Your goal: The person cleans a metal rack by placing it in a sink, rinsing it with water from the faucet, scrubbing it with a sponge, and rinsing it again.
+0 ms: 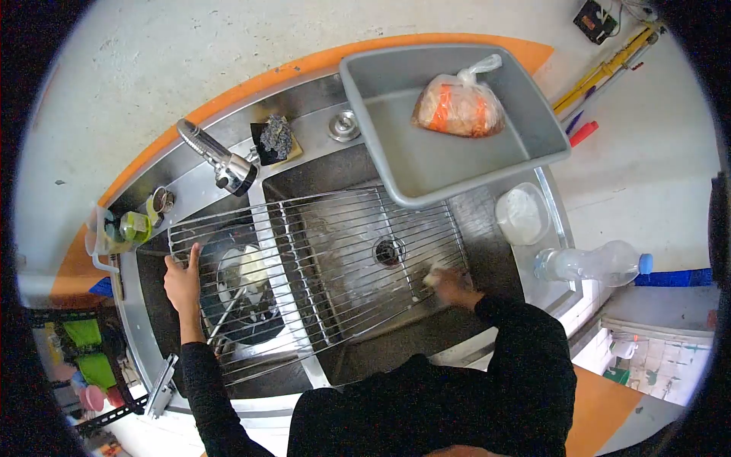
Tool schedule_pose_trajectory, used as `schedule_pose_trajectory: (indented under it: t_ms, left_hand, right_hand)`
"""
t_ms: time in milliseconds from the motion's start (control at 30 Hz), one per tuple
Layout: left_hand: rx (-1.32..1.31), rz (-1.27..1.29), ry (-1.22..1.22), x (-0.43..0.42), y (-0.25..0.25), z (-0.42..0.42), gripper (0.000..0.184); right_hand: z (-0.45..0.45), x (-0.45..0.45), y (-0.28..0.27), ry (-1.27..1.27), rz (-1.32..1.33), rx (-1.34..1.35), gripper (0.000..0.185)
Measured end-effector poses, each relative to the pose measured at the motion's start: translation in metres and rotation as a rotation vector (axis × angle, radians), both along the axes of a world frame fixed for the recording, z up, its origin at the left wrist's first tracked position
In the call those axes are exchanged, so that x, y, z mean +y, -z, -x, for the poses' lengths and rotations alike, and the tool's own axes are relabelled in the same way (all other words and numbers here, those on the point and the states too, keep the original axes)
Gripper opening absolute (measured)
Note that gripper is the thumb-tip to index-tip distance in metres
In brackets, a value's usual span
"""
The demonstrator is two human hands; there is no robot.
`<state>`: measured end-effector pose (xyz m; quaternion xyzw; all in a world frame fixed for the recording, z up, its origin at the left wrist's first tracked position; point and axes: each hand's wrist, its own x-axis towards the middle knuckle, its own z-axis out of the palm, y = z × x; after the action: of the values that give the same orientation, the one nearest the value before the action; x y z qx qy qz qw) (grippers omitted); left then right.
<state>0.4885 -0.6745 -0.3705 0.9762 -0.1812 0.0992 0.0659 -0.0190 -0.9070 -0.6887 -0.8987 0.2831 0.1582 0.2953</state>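
Observation:
A metal wire rack (335,263) lies across both basins of a steel sink. At its left end my left hand (183,283) holds the edge, with the index finger stretched along the wires. My right hand (454,289), smeared by motion, is closed around a small pale sponge (432,277) at the rack's right end, over the large basin (487,282). Beneath the rack, the left basin holds a round dark pan (259,329) with pale items and a long handle, partly hidden by the wires.
A grey tub (396,145) with a knotted bag of food (461,107) overhangs the sink's back right. Right of it are a white bowl (522,215) and a plastic bottle (598,263) on its side. A faucet (225,164) and scouring pad (276,139) stand behind.

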Motion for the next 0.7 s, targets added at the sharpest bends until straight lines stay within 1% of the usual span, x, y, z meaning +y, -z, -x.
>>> schedule_pose_trajectory:
  t_ms: [33,67,100,133,167,233,300,333,467,533,567,633,667,700]
  left_hand:
    - [0.054,-0.04,-0.006,0.002,0.003,-0.007,0.077]
    - [0.061,-0.038,-0.004,0.003,0.005,-0.009,0.077]
    - [0.062,-0.036,-0.001,0.003,0.005,-0.009,0.077]
    - [0.059,-0.033,0.004,0.002,0.003,-0.009,0.077]
    - [0.058,-0.04,-0.006,-0.001,0.001,-0.006,0.077]
    - [0.041,-0.032,0.001,0.0,0.002,-0.007,0.077]
    - [0.032,-0.035,0.01,0.003,0.001,-0.004,0.077]
    - [0.031,-0.03,0.004,0.002,0.001,-0.003,0.077]
    - [0.034,-0.03,-0.028,0.002,0.004,-0.005,0.079]
    - [0.077,-0.048,-0.029,0.003,0.002,-0.005,0.081]
    - [0.113,-0.051,-0.035,0.001,0.0,-0.006,0.082]
    - [0.078,-0.026,-0.004,-0.001,-0.001,-0.005,0.082]
    - [0.051,-0.01,0.028,0.002,-0.001,-0.003,0.082]
    - [0.052,-0.02,0.027,0.006,0.005,-0.008,0.082]
  right_hand:
    - [-0.05,0.017,-0.084,0.01,-0.192,0.168,0.032]
    - [-0.056,0.034,-0.107,0.013,-0.191,0.175,0.032]
    - [-0.054,0.055,-0.122,-0.062,-0.035,-0.111,0.031]
    - [-0.051,0.066,-0.126,-0.135,0.124,-0.401,0.03]
    - [-0.047,0.063,-0.124,-0.131,0.126,-0.402,0.03]
    - [-0.026,0.043,-0.111,-0.133,-0.04,-0.443,0.031]
    - [0.009,0.015,-0.076,0.085,-0.059,-0.083,0.032]
    - [0.004,0.011,-0.069,0.087,-0.054,-0.084,0.032]
    - [-0.038,0.008,-0.051,0.3,-0.398,-0.187,0.027]
    - [-0.088,0.072,-0.094,0.269,0.131,-0.266,0.025]
    - [-0.09,0.079,-0.102,0.271,0.133,-0.27,0.025]
    - [-0.095,0.084,-0.107,0.149,0.196,-0.553,0.025]
    - [-0.094,0.076,-0.106,0.145,0.189,-0.552,0.025]
    - [-0.087,0.059,-0.101,0.148,0.169,-0.521,0.017]
